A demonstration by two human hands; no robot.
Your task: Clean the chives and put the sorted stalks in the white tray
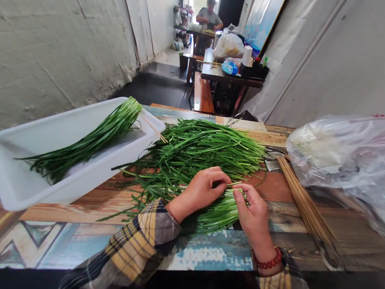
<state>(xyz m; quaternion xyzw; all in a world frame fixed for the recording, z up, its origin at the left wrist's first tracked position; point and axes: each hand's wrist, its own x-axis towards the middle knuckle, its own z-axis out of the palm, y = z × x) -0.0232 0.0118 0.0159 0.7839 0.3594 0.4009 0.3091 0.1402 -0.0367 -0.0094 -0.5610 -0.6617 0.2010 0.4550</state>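
My left hand (203, 189) is closed in a pinch on a thin garlic chive stalk (234, 184) above the near side of the pile. The fingertips of my right hand (253, 216) meet at the stalk's right end, also closed on it. Beneath both hands lies a loose heap of green garlic chives (207, 144), their pale cut ends pointing right. To the left, a white plastic tub (3, 174) holds a bundle of chives (97, 140) lying on its slant. Thin wooden sticks (154, 128) poke out over the tub's right edge.
Bamboo skewers (301, 202) lie right of the chives on the wood-patterned table (97, 202). A clear plastic bag (357, 154) with pale contents sits at the far right. Beyond, another table (220, 75) carries bags and boxes, and a person (209, 19) works at the back.
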